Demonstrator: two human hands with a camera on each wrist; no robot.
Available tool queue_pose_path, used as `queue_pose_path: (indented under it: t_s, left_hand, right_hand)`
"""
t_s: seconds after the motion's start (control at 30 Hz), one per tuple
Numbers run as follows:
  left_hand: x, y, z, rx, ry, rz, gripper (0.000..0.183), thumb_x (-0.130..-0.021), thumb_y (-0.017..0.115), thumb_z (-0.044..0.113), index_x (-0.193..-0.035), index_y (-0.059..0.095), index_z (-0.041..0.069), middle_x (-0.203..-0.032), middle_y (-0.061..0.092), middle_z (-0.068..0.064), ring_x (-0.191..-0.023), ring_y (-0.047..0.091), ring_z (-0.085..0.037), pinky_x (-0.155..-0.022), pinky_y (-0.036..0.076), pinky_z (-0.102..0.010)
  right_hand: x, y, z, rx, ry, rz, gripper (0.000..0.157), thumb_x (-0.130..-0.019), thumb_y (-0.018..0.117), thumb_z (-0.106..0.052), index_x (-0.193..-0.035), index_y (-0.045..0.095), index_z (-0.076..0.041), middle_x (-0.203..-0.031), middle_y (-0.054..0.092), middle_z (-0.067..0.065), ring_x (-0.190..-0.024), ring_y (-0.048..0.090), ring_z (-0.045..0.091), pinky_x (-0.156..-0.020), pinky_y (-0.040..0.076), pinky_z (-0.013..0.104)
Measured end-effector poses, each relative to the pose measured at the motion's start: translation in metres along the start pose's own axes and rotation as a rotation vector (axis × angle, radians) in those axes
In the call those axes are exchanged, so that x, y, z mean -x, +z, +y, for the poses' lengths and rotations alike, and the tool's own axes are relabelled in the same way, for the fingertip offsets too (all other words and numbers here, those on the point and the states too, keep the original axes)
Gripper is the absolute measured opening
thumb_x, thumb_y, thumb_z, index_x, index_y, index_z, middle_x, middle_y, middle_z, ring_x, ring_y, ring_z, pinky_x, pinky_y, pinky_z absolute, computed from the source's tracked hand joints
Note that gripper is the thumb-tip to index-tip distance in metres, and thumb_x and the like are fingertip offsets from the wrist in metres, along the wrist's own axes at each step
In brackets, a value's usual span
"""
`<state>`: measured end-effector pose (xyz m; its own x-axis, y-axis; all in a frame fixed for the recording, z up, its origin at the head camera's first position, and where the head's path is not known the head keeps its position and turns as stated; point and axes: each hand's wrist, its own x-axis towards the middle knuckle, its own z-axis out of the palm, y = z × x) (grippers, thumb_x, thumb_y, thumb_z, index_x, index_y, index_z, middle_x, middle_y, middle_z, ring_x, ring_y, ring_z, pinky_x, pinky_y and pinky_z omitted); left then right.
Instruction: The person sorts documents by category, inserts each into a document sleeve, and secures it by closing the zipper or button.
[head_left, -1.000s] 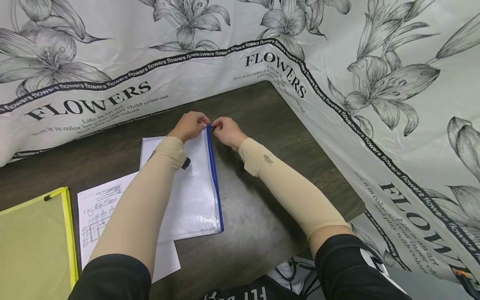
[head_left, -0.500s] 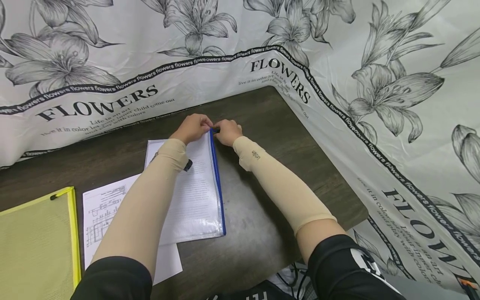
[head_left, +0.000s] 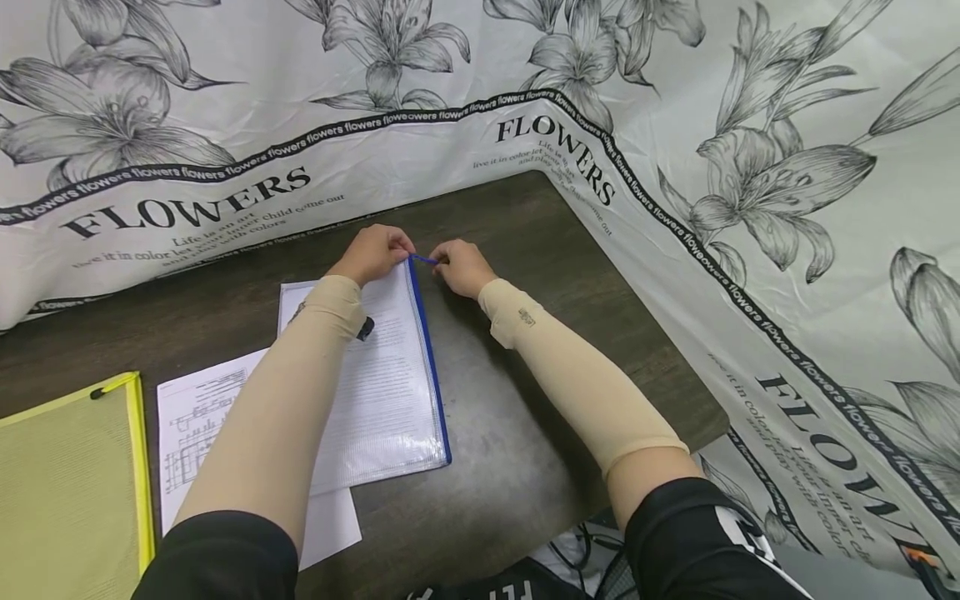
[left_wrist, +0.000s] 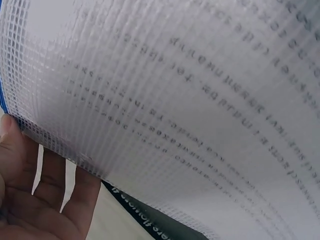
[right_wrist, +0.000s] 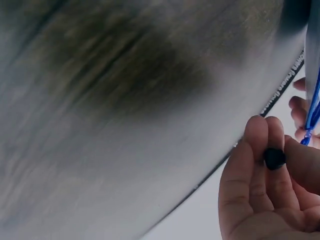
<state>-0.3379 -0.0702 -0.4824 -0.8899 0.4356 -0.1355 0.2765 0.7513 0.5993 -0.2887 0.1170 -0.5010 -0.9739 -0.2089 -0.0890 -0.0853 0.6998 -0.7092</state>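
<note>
A clear mesh zipper pouch (head_left: 375,375) with printed sheets inside lies on the dark table, its blue zipper edge (head_left: 429,358) along the right side. My left hand (head_left: 375,252) pinches the pouch's far right corner; the left wrist view shows the thumb and fingers at the mesh edge (left_wrist: 60,150). A short blue zipper tail (head_left: 424,259) runs from that corner to my right hand (head_left: 463,268). Between the thumb and fingers of the right hand, a small black zipper pull (right_wrist: 274,158) shows in the right wrist view.
Printed sheets with a line drawing (head_left: 197,425) lie partly under the pouch and left forearm. A yellow mesh pouch (head_left: 71,492) with its own black pull (head_left: 97,393) lies at the left. Flower-printed sheeting (head_left: 420,150) borders the table's back and right side.
The right hand has drawn slightly away from the left, and the blue zipper tail now spans the gap between them. The left hand keeps its pinch on the pouch corner.
</note>
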Motion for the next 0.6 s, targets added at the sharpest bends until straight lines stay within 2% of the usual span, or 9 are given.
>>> queue_pose_path:
  t_s: [0.13, 0.27, 0.43, 0.6]
  left_hand:
    - [0.001, -0.003, -0.002, -0.024, 0.034, -0.005, 0.014, -0.102, 0.059, 0.006, -0.107, 0.072, 0.003, -0.105, 0.071, -0.016, -0.097, 0.059, -0.03, -0.087, 0.046, -0.044]
    - [0.003, -0.005, -0.002, -0.079, 0.077, 0.005, 0.012, -0.101, 0.061, 0.006, -0.105, 0.072, 0.004, -0.105, 0.073, -0.015, -0.096, 0.061, -0.03, -0.091, 0.046, -0.047]
    - [0.003, -0.006, 0.0, -0.139, 0.109, 0.017, 0.011, -0.101, 0.062, 0.009, -0.103, 0.074, 0.006, -0.106, 0.074, -0.014, -0.094, 0.062, -0.03, -0.085, 0.047, -0.046]
    - [0.003, -0.007, 0.0, -0.176, 0.162, 0.026, 0.011, -0.101, 0.063, 0.008, -0.102, 0.073, 0.006, -0.106, 0.073, -0.014, -0.096, 0.064, -0.031, -0.087, 0.048, -0.048]
  right_hand:
    - [0.009, -0.002, -0.006, 0.095, -0.053, 0.015, 0.022, -0.101, 0.059, -0.001, -0.119, 0.071, 0.0, -0.11, 0.074, 0.009, -0.102, 0.067, 0.019, -0.089, 0.052, 0.03]
    - [0.017, -0.004, -0.011, 0.215, -0.102, 0.046, 0.023, -0.102, 0.06, -0.004, -0.121, 0.072, -0.004, -0.114, 0.073, 0.008, -0.106, 0.068, 0.02, -0.091, 0.052, 0.032]
    - [0.024, -0.003, -0.015, 0.314, -0.142, 0.054, 0.025, -0.102, 0.06, -0.006, -0.124, 0.071, -0.005, -0.113, 0.074, 0.006, -0.103, 0.07, 0.019, -0.088, 0.054, 0.031]
    - [0.032, 0.002, -0.019, 0.393, -0.173, 0.061, 0.026, -0.101, 0.06, -0.006, -0.126, 0.07, -0.006, -0.111, 0.075, 0.007, -0.095, 0.071, 0.019, -0.081, 0.056, 0.032]
